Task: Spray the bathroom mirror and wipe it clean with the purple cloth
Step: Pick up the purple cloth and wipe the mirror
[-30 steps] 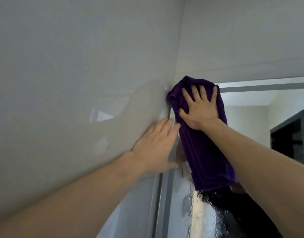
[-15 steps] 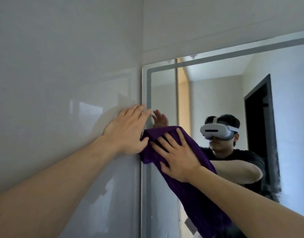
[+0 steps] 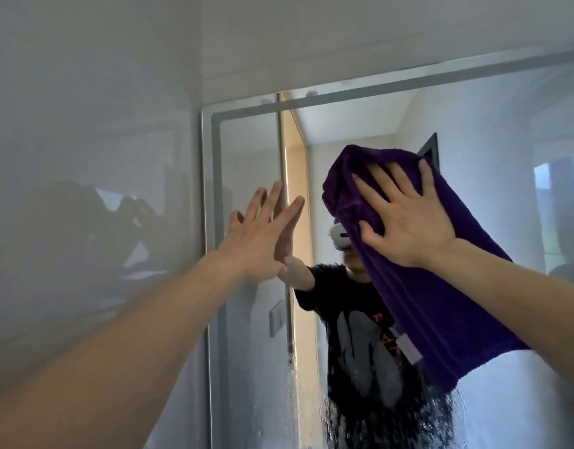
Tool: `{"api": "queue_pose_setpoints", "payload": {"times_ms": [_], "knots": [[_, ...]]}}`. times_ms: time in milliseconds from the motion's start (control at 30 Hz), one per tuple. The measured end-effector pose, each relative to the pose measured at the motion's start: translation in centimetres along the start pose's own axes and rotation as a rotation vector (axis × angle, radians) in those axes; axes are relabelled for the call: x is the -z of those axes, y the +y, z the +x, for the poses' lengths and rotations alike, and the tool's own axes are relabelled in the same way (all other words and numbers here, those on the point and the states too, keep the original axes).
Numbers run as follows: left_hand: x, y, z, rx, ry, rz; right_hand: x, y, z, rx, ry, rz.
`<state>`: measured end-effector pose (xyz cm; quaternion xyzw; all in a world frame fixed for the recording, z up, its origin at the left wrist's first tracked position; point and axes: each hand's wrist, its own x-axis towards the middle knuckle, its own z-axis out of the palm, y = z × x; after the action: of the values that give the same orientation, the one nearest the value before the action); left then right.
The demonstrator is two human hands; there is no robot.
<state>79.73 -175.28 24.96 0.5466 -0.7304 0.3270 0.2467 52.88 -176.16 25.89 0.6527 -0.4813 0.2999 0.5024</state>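
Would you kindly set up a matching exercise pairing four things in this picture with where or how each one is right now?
Things:
1. left hand
2. right hand
3. purple cloth
4. lower part of the mirror

States:
A. streaked with wet droplets
B. hangs down the glass from under a palm
C. open and empty, fingers spread near the mirror's left frame
D. pressed flat on the cloth, fingers spread

Pairs: 1-C, 2-D, 3-B, 4-A
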Motion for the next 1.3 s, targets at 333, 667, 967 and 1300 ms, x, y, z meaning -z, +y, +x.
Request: {"api": "queue_pose_setpoints", "payload": {"times_ms": [333, 667, 967, 1300], "knots": [[0.5, 0.2, -0.2, 0.035, -0.005, -0.123, -1.9, -9.8, -5.0, -0.106, 0.006, 0.182], [1.3, 14.6, -0.1, -0.203, 0.099, -0.280, -2.8, 0.6, -17.8, 0.071, -0.172, 0.079], [-0.8, 16.1, 2.1, -0.185, 0.058, -0.028, 0.2, 17.6, -16.8, -0.329, -0.153, -0.046], [-0.4, 15.4, 2.4, -0.172, 0.130, -0.115, -0.5, 5.1, -8.6, -0.315, 0.041, 0.088]]}}
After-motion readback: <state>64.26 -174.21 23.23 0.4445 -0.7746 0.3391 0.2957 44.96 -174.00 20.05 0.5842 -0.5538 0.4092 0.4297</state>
